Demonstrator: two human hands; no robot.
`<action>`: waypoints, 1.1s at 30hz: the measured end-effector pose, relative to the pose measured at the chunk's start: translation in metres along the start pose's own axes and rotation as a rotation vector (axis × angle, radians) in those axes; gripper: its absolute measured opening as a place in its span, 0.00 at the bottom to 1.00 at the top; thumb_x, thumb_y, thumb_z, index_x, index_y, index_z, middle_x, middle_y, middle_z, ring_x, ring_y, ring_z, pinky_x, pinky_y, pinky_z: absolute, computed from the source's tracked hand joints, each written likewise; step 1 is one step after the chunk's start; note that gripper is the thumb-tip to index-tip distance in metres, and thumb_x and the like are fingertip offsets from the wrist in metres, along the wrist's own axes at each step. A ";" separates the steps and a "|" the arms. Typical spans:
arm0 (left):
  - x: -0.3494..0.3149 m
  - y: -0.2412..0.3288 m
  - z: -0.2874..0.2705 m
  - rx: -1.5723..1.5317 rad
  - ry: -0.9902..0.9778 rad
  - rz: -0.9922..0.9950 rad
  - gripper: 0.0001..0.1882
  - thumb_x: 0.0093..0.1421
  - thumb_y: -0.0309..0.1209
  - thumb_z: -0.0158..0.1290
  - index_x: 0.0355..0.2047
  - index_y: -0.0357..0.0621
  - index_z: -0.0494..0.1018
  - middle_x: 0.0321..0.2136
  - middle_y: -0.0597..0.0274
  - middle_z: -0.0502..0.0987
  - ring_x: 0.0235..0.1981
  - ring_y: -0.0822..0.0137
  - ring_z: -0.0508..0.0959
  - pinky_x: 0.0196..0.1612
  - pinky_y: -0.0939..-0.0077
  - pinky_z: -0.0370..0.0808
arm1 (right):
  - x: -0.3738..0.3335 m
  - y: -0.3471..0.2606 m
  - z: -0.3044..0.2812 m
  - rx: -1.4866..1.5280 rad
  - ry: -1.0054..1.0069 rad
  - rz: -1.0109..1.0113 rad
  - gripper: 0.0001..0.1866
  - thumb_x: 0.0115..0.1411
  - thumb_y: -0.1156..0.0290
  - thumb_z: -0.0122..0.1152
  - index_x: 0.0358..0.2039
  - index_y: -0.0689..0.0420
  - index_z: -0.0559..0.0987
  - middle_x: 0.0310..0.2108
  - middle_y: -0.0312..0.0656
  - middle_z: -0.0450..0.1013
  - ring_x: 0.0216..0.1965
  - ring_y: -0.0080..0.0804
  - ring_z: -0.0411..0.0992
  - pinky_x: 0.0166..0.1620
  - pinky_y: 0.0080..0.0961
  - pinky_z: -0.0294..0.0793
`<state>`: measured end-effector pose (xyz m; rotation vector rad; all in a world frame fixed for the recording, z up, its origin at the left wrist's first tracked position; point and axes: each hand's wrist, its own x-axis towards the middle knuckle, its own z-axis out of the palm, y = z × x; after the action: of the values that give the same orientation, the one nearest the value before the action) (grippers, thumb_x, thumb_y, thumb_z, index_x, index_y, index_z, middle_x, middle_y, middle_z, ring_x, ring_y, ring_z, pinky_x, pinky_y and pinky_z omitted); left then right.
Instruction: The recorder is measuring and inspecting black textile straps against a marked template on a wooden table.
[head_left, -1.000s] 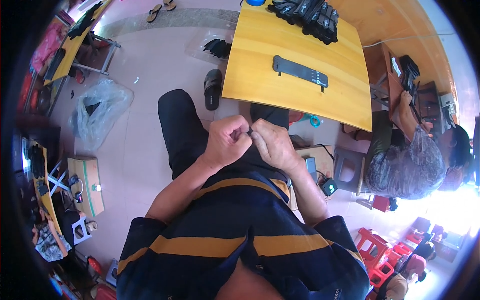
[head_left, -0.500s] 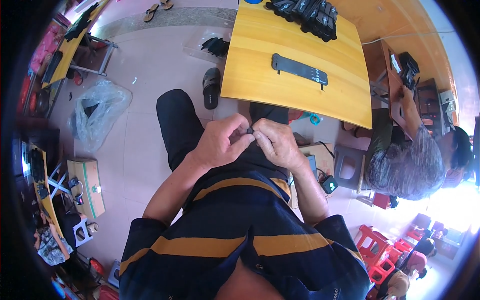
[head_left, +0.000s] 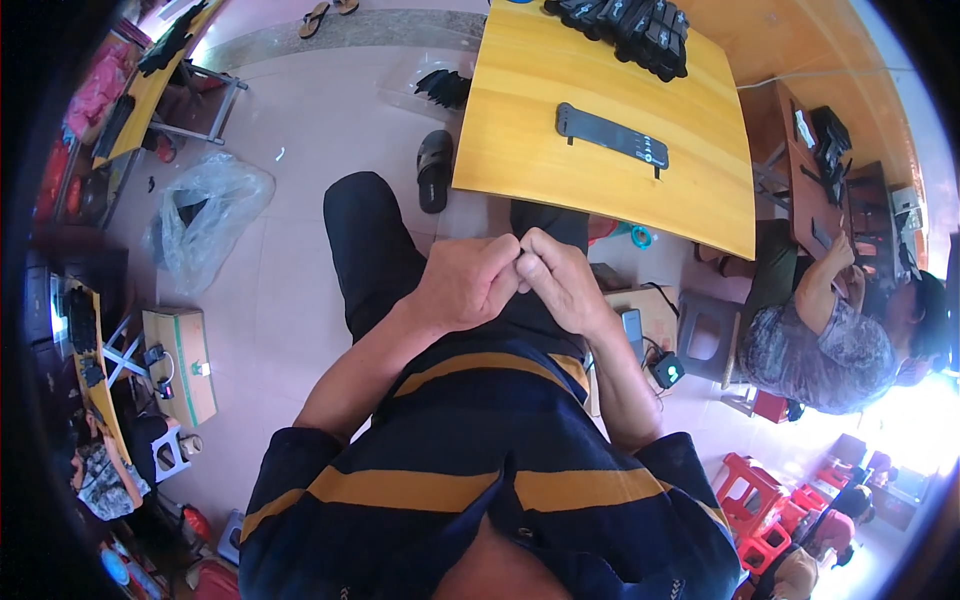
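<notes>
Over my lap, just short of the yellow table's near edge, my left hand (head_left: 468, 283) and my right hand (head_left: 562, 280) meet with knuckles touching. Both are closed, thumbs pressed against curled fingers. Between the fingertips only a tiny dark bit shows; the rest of what they pinch is hidden. On the yellow table (head_left: 510, 110) in front of them lies a long, flat, dark grey piece (head_left: 612, 137) with rounded ends, white marks at its right end and two small black tabs along its near side.
Several similar black pieces (head_left: 630, 35) are heaped at the table's far edge. A clear plastic bag (head_left: 215, 225) and a black slipper (head_left: 434, 172) lie on the floor to the left. At right, a co-worker (head_left: 820, 340) sits by a brown table (head_left: 808, 195). Red stools (head_left: 750, 490) stand behind.
My fingers have curled tighter together, covering most of the small dark thing that showed between them. The co-worker's arm has drawn back from the black items. The whole view has shifted slightly.
</notes>
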<state>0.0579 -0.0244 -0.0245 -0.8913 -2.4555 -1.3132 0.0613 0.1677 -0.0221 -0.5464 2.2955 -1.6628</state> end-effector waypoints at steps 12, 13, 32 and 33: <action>-0.004 0.001 0.014 -0.680 0.099 -0.339 0.07 0.65 0.22 0.49 0.28 0.40 0.71 0.14 0.67 0.69 0.15 0.79 0.70 0.20 0.79 0.64 | -0.001 0.008 0.007 0.225 0.150 -0.037 0.17 0.76 0.64 0.48 0.30 0.59 0.71 0.18 0.35 0.71 0.21 0.22 0.73 0.27 0.22 0.71; -0.003 0.003 0.014 -0.794 0.146 -0.438 0.07 0.64 0.21 0.49 0.28 0.40 0.71 0.14 0.69 0.68 0.15 0.80 0.68 0.20 0.81 0.63 | -0.003 0.010 0.006 0.251 0.199 -0.038 0.17 0.76 0.64 0.48 0.30 0.59 0.71 0.18 0.34 0.71 0.21 0.22 0.72 0.27 0.21 0.71; -0.049 -0.162 -0.218 -0.988 1.208 -0.457 0.15 0.61 0.30 0.50 0.19 0.52 0.60 0.14 0.71 0.57 0.18 0.73 0.60 0.24 0.73 0.61 | -0.115 0.085 -0.099 0.637 0.767 0.304 0.16 0.76 0.59 0.46 0.30 0.51 0.67 0.18 0.32 0.65 0.21 0.23 0.68 0.29 0.23 0.72; -0.049 -0.165 -0.226 -1.037 0.977 -0.321 0.12 0.62 0.30 0.50 0.22 0.51 0.63 0.16 0.71 0.60 0.20 0.72 0.62 0.28 0.73 0.61 | -0.117 0.084 -0.101 0.608 0.689 0.256 0.16 0.76 0.59 0.46 0.30 0.51 0.68 0.18 0.32 0.65 0.21 0.23 0.68 0.30 0.22 0.73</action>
<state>-0.0227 -0.2970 -0.0277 0.1208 -1.1101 -2.4007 0.1119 0.3286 -0.0717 0.5008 1.9093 -2.5041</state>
